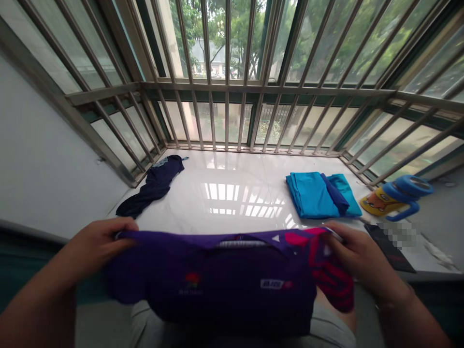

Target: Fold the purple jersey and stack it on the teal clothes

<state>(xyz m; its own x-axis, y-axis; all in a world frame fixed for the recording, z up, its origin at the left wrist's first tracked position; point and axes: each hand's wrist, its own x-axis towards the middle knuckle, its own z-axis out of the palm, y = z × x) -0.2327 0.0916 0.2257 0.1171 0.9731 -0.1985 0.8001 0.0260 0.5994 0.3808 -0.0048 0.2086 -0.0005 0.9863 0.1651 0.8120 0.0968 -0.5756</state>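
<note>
A dark purple short-sleeved T-shirt (232, 280) with pink stripes on one sleeve hangs stretched between my hands, its front and small chest logos facing me. My left hand (116, 237) pinches the shirt's left shoulder edge as I see it. On the other side my right hand (350, 246) grips the pink-patterned shoulder. The neck opening lies along the top, between the two hands. The shirt's lower part hangs over my lap and looks slightly blurred.
Beyond the shirt is a glossy white sill (224, 193). A crumpled navy garment (154, 186) lies at its left, folded bright blue clothing (311, 195) at its right. Beside that stand a blue-and-yellow mug (384, 198) and a dark flat item (389, 246). Metal window bars (228, 116) enclose the back.
</note>
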